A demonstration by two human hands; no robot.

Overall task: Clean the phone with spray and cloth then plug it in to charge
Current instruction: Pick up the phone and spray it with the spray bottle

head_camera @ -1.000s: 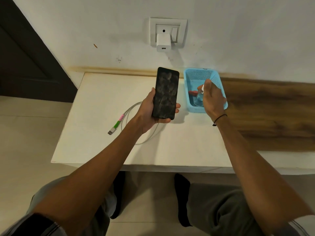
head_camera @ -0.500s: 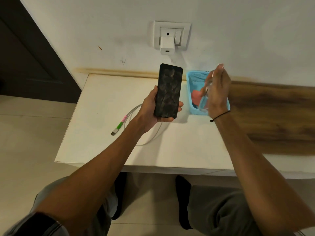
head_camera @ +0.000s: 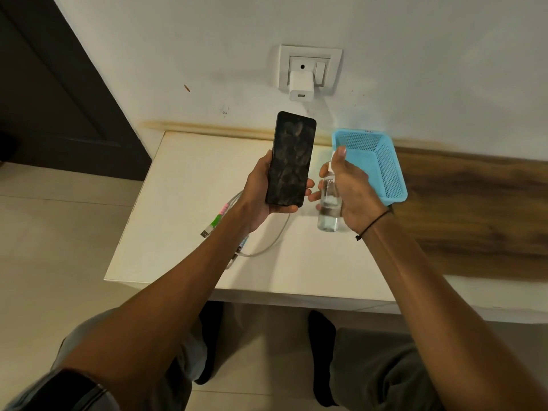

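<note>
White wall fills the top of the head view, with a socket plate (head_camera: 310, 68) set into it and a white charger block (head_camera: 301, 89) plugged in, its USB port facing down. Below the socket plate a pale surface (head_camera: 184, 179) butts against the wall, and a wood-grain panel (head_camera: 474, 209) runs along to the right of it. A dark door (head_camera: 59, 93) stands well to the left of the socket plate.

Directly below the socket plate, the left hand (head_camera: 261, 200) holds the phone (head_camera: 290, 159) upright above the surface, screen toward the camera; the dark glass is heavily smudged. The grip is curled round the phone: thumb along its left edge, fingertips showing at its lower right edge.

Just right of the phone, the right hand (head_camera: 350, 188) holds a small clear spray bottle (head_camera: 327, 206), fingers wrapped round its body and the forefinger laid on top of the white nozzle. The nozzle end sits level with the phone's middle, close beside it but not touching. A black cord circles the right wrist.

Behind the right hand, below and right of the socket plate, a blue mesh basket (head_camera: 385, 161) stands on the surface against the wall; what lies inside it is hidden by the hand.

A white charging cable (head_camera: 267, 247) lies looped on the surface under the left forearm, with pink and green wraps near its loose USB plug (head_camera: 204, 233). It is not connected to the charger block.

Grey trouser legs and dark socks show beneath the surface edge.
</note>
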